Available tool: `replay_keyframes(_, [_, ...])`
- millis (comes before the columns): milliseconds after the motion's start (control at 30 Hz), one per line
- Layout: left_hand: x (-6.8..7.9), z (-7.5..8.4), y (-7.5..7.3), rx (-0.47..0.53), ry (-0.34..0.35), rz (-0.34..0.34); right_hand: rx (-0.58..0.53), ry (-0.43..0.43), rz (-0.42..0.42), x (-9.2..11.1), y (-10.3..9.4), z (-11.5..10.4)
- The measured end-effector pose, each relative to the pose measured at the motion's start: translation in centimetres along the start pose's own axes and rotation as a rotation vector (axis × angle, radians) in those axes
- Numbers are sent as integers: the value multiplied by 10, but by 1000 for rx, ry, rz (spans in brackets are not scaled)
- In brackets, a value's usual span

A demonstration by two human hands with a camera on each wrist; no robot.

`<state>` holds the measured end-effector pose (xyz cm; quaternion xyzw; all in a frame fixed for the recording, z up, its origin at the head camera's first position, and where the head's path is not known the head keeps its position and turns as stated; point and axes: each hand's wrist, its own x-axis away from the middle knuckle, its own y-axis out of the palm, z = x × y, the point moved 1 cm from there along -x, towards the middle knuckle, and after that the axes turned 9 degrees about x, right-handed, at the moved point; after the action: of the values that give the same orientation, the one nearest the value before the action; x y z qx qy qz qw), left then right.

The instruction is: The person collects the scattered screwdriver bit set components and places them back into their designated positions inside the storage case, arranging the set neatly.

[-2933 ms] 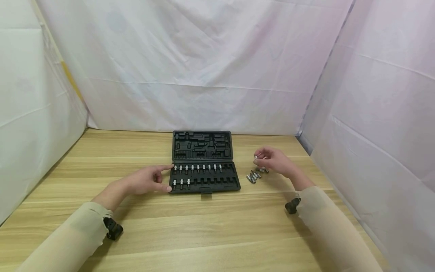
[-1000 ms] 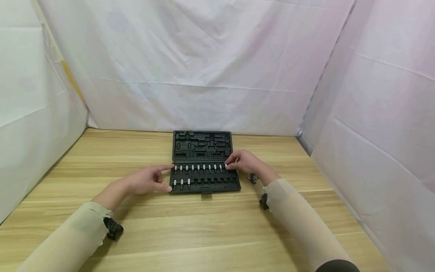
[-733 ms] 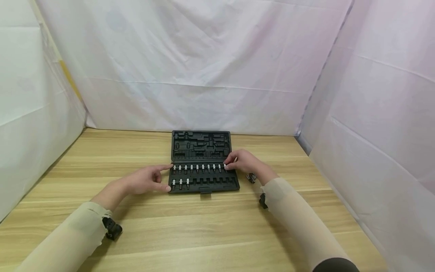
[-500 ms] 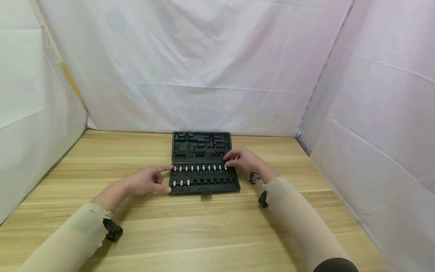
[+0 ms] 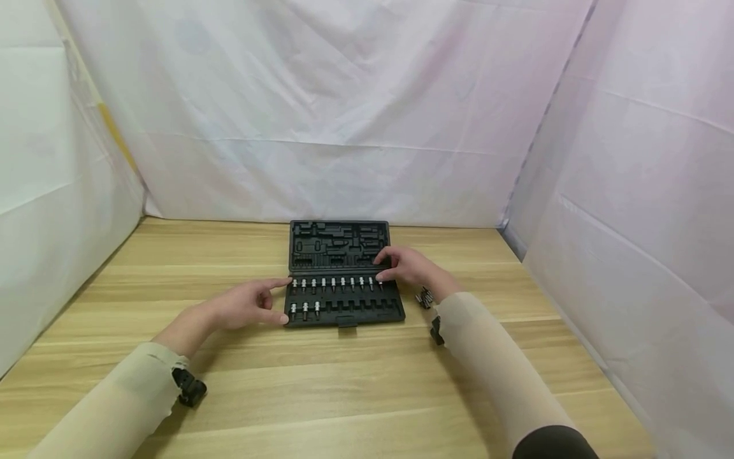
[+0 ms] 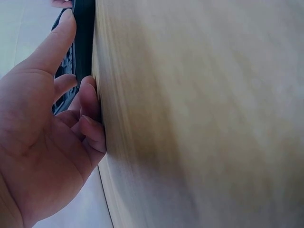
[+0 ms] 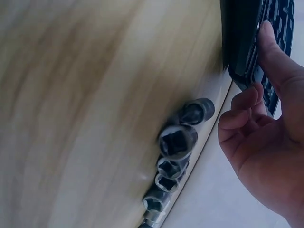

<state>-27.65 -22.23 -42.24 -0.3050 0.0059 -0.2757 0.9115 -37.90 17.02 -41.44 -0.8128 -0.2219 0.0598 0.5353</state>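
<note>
A black socket case [image 5: 373,318] lies unfolded on the table. Chrome bit sockets [image 5: 333,284] fill its upper row, and three more bit sockets [image 5: 305,309] stand at the left of the lower row. My left hand [image 5: 243,307] rests its outstretched thumb and index finger against the case's left side, other fingers bent in. Over the upper row's right end hovers my right hand [image 5: 408,266], thumb and index finger apart, the thumb close to the end bit socket [image 5: 381,286]. Nothing shows between those fingers. Several loose bit sockets [image 7: 175,142] lie below the right hand.
The wooden table [image 5: 344,395] reaches forward to a white cloth backdrop [image 5: 321,127], with cloth walls on both sides. The case's lid [image 5: 339,231], with moulded recesses, lies toward the backdrop. Most lower-row slots [image 5: 362,306] hold nothing.
My right hand has carried a bit socket from the loose pile left to the upper row's last slot and let go of it. Its fingers have since spread and risen slightly. The left hand stays put.
</note>
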Motion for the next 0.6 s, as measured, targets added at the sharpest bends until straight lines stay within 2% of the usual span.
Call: replay_keyframes(600, [-1,0,0,0,-13,1,-91,44,-34,-4,5,-3])
